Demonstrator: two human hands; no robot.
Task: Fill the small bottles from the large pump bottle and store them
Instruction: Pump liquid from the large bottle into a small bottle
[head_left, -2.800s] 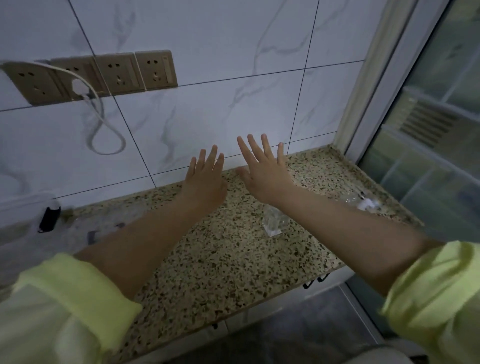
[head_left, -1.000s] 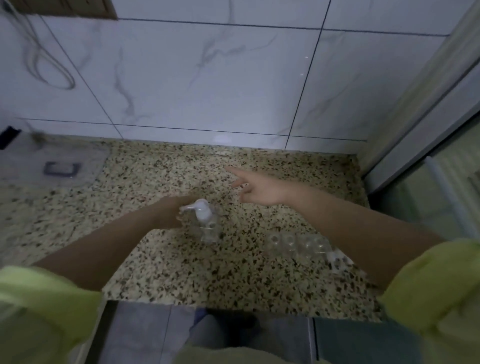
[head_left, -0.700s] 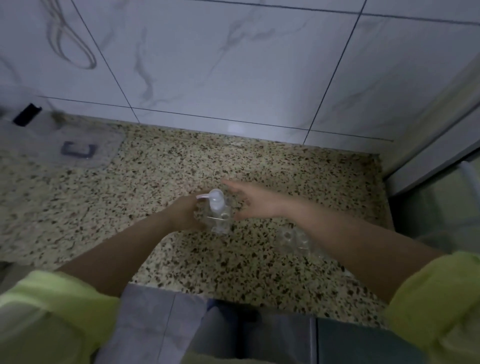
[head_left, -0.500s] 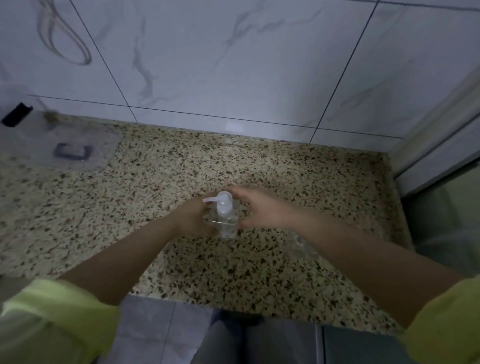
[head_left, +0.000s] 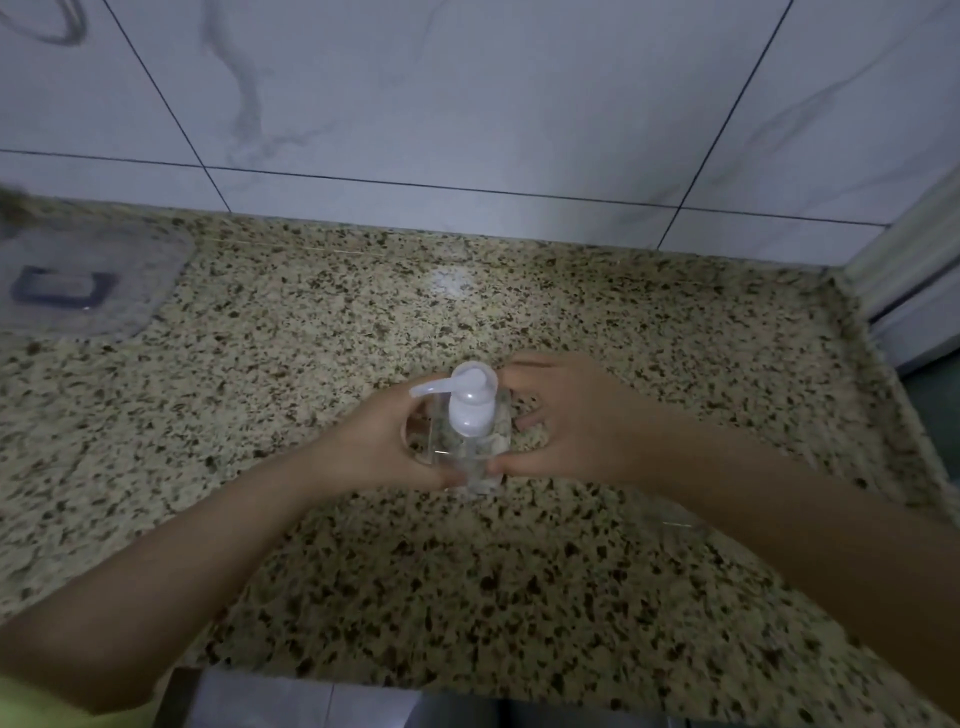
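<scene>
Where the speckled stone table (head_left: 519, 597) meets the marble-tiled wall (head_left: 467, 93), a clear mat (head_left: 88, 280) lies at far left. Mid-table stands the clear large pump bottle (head_left: 470, 431), upright, spout pointing left. The left hand (head_left: 379, 447) grasps its left side as before; the right hand (head_left: 566, 421), which pointed free a second ago, now has its grip curled round the right side.

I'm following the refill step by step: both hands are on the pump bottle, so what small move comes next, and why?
Probably free the right hand to fetch a small bottle: the left hand already grips the pump bottle, and nothing sits under its spout.
</scene>
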